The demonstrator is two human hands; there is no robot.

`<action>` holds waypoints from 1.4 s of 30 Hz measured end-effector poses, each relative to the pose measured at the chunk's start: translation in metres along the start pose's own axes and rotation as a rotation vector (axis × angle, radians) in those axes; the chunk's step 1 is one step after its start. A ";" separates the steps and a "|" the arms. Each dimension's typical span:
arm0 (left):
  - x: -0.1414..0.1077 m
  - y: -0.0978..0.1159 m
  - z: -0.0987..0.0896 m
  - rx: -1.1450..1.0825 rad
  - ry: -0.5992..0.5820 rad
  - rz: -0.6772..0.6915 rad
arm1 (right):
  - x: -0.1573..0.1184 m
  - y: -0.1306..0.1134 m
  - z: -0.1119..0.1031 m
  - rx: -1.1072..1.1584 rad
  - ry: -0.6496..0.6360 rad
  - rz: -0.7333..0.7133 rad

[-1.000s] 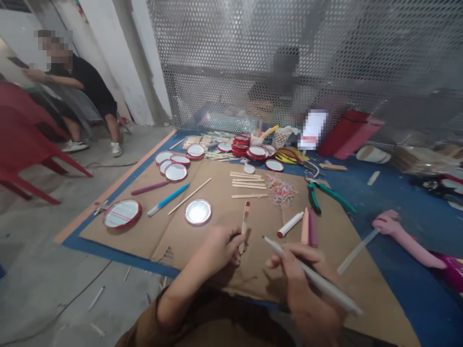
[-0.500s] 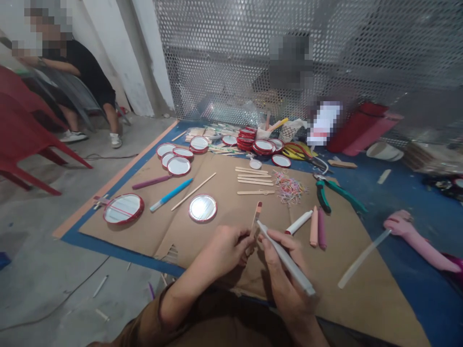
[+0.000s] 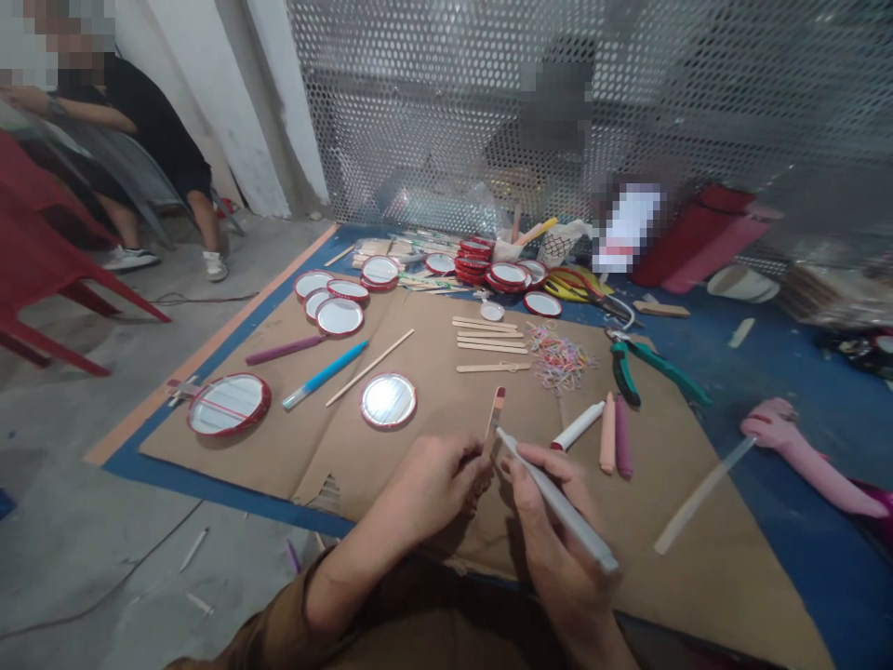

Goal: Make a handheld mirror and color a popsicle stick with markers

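My left hand (image 3: 446,479) pinches a wooden craft stick (image 3: 495,414) upright; its top end carries dark red, peach and grey bands. In my right hand (image 3: 551,521) is a grey-white marker (image 3: 565,510), held like a pen, its tip touching or very near the stick's coloured part. Beyond the hands, more plain craft sticks (image 3: 491,342) lie in a row beside a heap of small coloured rubber bands (image 3: 560,356). A round red-rimmed disc (image 3: 389,400) lies left of them. A white marker (image 3: 578,425) rests right of the stick.
Brown cardboard (image 3: 433,363) covers part of the blue table (image 3: 788,447). On it lie a banded disc (image 3: 229,404), a blue pen (image 3: 326,374) and green-handled pliers (image 3: 624,372). A pink glue gun (image 3: 813,456) sits right. A person (image 3: 153,121) sits at the far left.
The view has shifted slightly, so the left-side items appear a little further left. Both hands keep their grips, and the marker tip stays by the stick's coloured bands.
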State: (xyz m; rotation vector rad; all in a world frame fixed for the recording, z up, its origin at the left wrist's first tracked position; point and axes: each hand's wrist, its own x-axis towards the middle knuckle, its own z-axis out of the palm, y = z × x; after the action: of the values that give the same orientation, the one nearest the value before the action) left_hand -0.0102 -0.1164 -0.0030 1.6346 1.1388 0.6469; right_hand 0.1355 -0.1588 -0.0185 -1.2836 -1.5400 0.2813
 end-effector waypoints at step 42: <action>-0.001 0.002 -0.002 -0.026 -0.007 -0.014 | -0.003 0.000 0.003 -0.072 0.049 -0.099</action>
State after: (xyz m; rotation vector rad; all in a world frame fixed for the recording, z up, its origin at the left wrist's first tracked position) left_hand -0.0111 -0.1167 0.0000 1.6045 1.1314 0.6445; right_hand 0.1327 -0.1596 -0.0212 -1.2557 -1.5789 0.1314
